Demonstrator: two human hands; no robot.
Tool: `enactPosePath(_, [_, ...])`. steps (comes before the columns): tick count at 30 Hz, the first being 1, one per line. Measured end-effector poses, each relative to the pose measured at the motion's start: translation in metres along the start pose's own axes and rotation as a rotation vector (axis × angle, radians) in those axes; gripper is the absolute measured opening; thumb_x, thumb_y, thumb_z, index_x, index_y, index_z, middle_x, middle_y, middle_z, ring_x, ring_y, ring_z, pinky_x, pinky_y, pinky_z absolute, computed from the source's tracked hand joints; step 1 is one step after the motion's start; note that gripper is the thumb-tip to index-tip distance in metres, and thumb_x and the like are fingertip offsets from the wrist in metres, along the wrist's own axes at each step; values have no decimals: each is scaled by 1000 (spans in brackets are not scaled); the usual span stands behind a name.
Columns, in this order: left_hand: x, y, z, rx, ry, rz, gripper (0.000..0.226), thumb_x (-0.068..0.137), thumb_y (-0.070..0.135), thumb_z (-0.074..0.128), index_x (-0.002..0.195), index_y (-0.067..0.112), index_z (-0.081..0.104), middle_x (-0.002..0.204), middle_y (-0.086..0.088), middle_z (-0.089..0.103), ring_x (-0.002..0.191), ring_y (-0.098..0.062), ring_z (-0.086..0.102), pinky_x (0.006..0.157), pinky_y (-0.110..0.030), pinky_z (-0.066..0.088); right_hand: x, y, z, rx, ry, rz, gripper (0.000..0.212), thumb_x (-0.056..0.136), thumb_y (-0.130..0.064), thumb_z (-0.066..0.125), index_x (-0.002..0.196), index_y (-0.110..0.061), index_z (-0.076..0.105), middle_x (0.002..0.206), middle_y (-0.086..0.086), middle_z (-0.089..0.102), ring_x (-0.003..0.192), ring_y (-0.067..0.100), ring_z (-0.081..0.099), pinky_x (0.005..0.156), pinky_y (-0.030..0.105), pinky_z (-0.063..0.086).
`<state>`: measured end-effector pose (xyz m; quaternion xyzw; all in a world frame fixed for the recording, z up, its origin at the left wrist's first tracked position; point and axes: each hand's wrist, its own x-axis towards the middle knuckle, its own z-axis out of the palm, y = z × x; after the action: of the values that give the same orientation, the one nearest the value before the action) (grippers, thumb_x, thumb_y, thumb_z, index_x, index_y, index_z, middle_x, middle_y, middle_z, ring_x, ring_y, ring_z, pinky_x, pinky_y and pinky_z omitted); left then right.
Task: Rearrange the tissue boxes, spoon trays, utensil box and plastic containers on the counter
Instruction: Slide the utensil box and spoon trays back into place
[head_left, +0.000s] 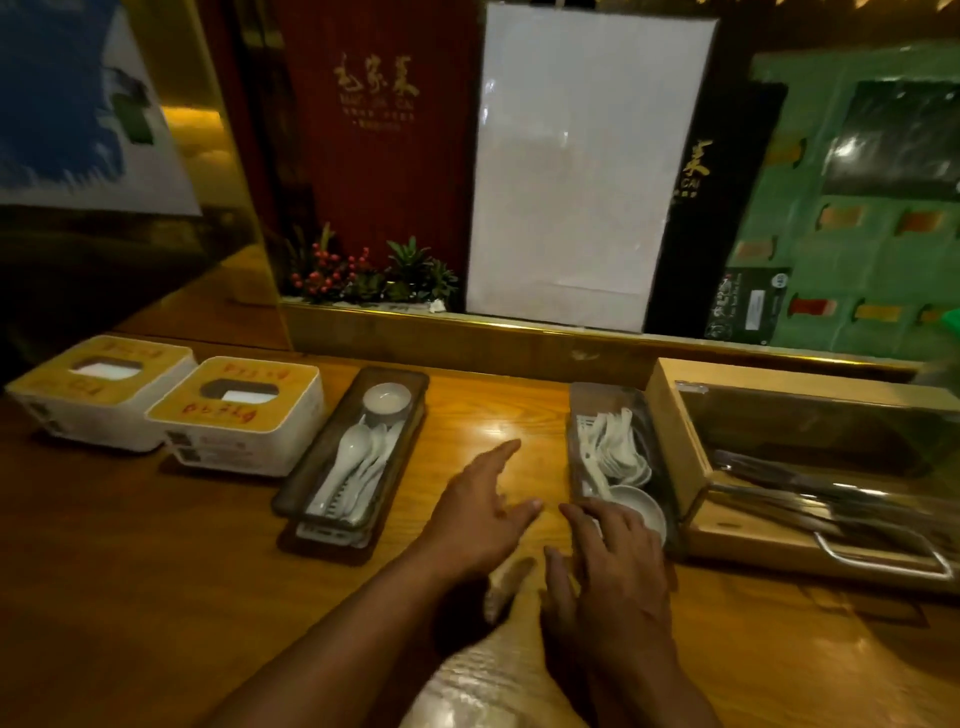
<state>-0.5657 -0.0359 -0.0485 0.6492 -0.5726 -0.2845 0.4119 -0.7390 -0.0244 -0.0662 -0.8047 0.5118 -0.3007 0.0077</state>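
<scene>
Two white tissue boxes with yellow tops stand at the left: one (101, 389) at the far left and one (236, 413) beside it. A dark spoon tray (410, 395) with white spoons and a small dish lies left of centre. A second spoon tray (582, 400) with spoons and a white bowl lies right of centre. Against its right side stands the wooden utensil box (670, 410), with a clear lid. My left hand (480, 512) hovers flat and open over the counter between the trays. My right hand (610, 569) rests, fingers spread, at the near end of the second tray, touching it.
The wooden counter (156, 597) ends at a raised gold-edged ledge (519, 332) at the back. Behind the ledge are a small plant arrangement (371, 275), a white paper bag (576, 171) and green packaging (857, 218). No plastic containers show.
</scene>
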Motion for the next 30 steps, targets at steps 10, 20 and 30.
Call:
enactPosePath(10, [-12, -70, -172, 256, 216, 64, 42, 87, 22, 72, 127, 31, 61, 132, 8, 56, 120, -11, 51, 91, -29, 47, 27, -142, 64, 291, -357, -74, 77, 83, -57, 61, 150, -38, 26, 161, -9, 16, 141, 16, 30, 105, 34, 43])
enactPosePath(20, [-2, -115, -186, 60, 17, 12, 72, 84, 24, 76, 145, 34, 40, 138, 11, 48, 118, -10, 52, 95, -38, 52, 27, -186, 97, 42, -218, 35, 65, 81, -58, 54, 139, -30, 46, 157, -4, 36, 138, 20, 38, 103, 39, 44])
enactPosePath(30, [15, -74, -109, -158, -189, -17, 80, 80, 20, 82, 148, 29, 40, 128, 10, 60, 106, -3, 53, 85, -23, 49, 13, -113, 51, -204, -218, 185, 59, 79, -57, 55, 132, -31, 51, 146, -4, 52, 131, 23, 49, 105, 44, 43])
